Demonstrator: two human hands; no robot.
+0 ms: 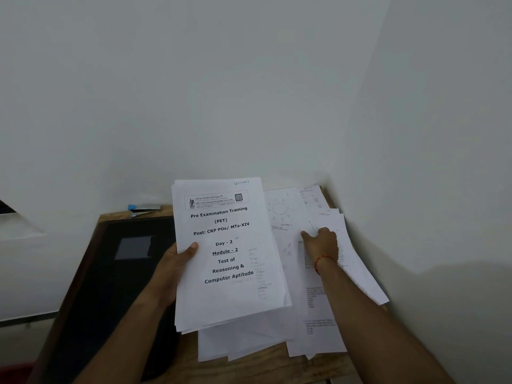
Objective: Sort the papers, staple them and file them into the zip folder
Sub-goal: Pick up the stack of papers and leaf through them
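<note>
My left hand (177, 261) grips a stack of white printed papers (227, 300) by its left edge, thumb on the cover page titled "Pre Examination Training", and holds it up above the table. To the right, my right hand (321, 241) reaches onto loose printed sheets (293, 273) spread over the table, fingertips touching a sheet; whether it pinches one I cannot tell. A black zip folder (119, 286) lies flat on the left of the table. A stapler (144, 207) with a blue end sits at the table's far edge.
The small wooden table (249, 370) stands in a corner between white walls on the far side and on the right. More loose sheets (238, 345) lie under the held stack near the front. A red thread band is on my right wrist.
</note>
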